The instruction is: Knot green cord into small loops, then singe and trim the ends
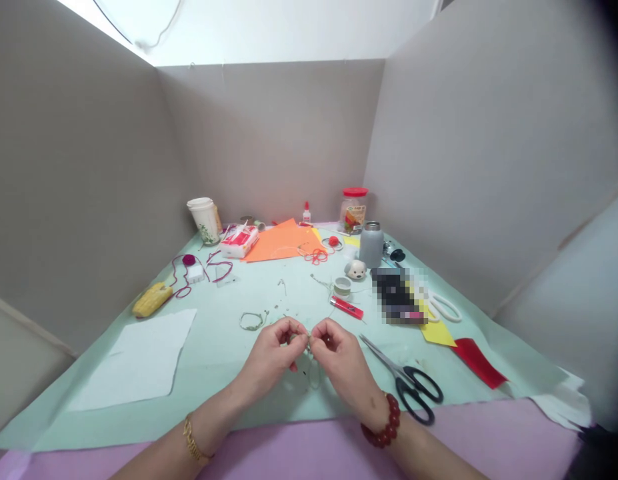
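My left hand (281, 347) and my right hand (336, 348) meet over the front of the table, both with thumb and fingers pinched together. Between the fingertips runs a thin greenish cord (315, 375), whose loop hangs below them; the part inside the pinch is mostly hidden. To the left of my left hand lies a small braided green cord bracelet (251, 321). Beyond my right hand are a red lighter (347, 308) and a spool of pale green cord (342, 287). Black-handled scissors (406, 380) rest just right of my right hand, blades slightly apart.
White cloth (139, 360) and a yellow corn-shaped object (153, 300) lie left. Behind are a tissue pack (239, 241), orange paper (279, 241), a paper cup (205, 220), a red-lidded jar (354, 210) and a grey bottle (371, 245). Grey partitions (273, 133) enclose the table.
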{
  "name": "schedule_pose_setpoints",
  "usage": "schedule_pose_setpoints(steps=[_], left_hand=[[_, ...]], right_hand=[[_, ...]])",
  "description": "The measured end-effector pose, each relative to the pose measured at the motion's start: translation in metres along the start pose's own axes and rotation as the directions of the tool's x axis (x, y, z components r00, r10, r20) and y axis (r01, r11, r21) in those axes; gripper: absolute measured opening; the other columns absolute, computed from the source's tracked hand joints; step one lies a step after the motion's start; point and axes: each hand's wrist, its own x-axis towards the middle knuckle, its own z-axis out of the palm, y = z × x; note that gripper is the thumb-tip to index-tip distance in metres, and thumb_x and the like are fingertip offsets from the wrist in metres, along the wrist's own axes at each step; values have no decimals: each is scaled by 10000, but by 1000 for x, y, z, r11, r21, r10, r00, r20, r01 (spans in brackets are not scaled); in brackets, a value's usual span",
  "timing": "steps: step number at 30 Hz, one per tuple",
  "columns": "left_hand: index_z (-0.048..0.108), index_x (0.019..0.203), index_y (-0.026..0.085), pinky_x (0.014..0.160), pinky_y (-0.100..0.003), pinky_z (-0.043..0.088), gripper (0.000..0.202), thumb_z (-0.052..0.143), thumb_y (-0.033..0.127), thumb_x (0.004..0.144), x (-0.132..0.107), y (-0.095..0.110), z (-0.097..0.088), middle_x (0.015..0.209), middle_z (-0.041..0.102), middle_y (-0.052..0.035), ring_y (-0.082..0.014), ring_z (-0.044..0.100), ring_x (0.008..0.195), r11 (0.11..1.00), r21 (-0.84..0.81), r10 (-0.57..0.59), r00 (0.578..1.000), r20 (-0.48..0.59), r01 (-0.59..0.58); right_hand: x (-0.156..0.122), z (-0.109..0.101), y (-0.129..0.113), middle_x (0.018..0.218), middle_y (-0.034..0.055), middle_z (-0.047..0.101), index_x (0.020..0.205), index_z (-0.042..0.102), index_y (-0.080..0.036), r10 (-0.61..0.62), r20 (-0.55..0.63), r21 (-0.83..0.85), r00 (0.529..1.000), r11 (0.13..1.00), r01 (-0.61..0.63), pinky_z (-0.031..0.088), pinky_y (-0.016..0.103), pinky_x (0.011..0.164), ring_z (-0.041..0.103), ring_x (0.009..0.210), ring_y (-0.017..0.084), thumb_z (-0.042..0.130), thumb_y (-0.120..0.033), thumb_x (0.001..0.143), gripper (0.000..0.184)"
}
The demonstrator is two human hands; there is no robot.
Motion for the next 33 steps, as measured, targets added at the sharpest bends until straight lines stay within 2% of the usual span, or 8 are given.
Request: schedule_pose_setpoints(steps=[7,11,13,15,17,19,22,33], left_hand=[[562,800,175,442,-179,442,75,510,228,806,-2,-8,3,735,520,11,-105,464,589,976,171,145,988,-46,-136],[531,820,185,451,-186,458,81,487,250,841,-4,-8,4,736,505,22,-91,458,558,986,78,151,988,-14,-150],[504,840,195,462,-196,467,90,480,279,861,-5,-6,3,637,450,50,-85,432,514,992,-35,122,992,39,-120],[481,860,200,466,-202,470,105,475,304,875,-6,-1,1,578,428,66,-85,415,492,988,-135,90,991,101,-76],[472,872,199,464,-199,465,116,476,314,881,-7,3,0,558,446,64,-87,414,494,982,-186,65,988,143,-38],[474,871,194,457,-192,457,124,483,318,881,-8,6,0,535,448,64,-88,414,492,980,-199,49,987,155,-17],[473,850,191,442,-186,451,148,489,335,880,-8,5,1,520,450,66,-84,414,476,981,-192,49,989,140,-21],[451,861,204,419,-180,465,133,501,327,862,-4,-4,3,579,525,44,-96,492,503,981,-191,41,992,119,-17]], right_hand=[[-4,4,5,653,-16,457,633,412,-201,-281,-79,-214,956,942,259,353,253,581,437,610,129,440,-140,754,138],[-4,0,4,698,1,490,657,451,-194,-376,-53,-180,925,915,361,369,259,616,464,652,136,448,-145,794,145],[-4,-3,2,701,3,516,682,486,-189,-310,-17,-56,951,950,308,388,263,630,484,658,137,478,-186,818,136],[-3,-5,0,691,-2,533,724,509,-185,-175,36,154,984,974,168,413,269,631,505,645,136,484,-249,850,144],[-1,-6,-2,666,-11,533,746,516,-180,-51,108,349,993,937,10,429,271,610,510,613,129,476,-303,874,181],[0,-5,-2,634,-21,520,742,522,-171,20,179,449,984,888,-100,426,263,577,496,570,116,496,-333,871,209],[0,-4,-1,620,-26,515,734,542,-154,58,231,484,971,859,-166,414,247,554,481,554,103,558,-355,840,227],[-1,-2,-1,568,-33,550,724,551,-155,105,169,451,980,876,-171,410,232,541,509,519,99,622,-333,780,200]])
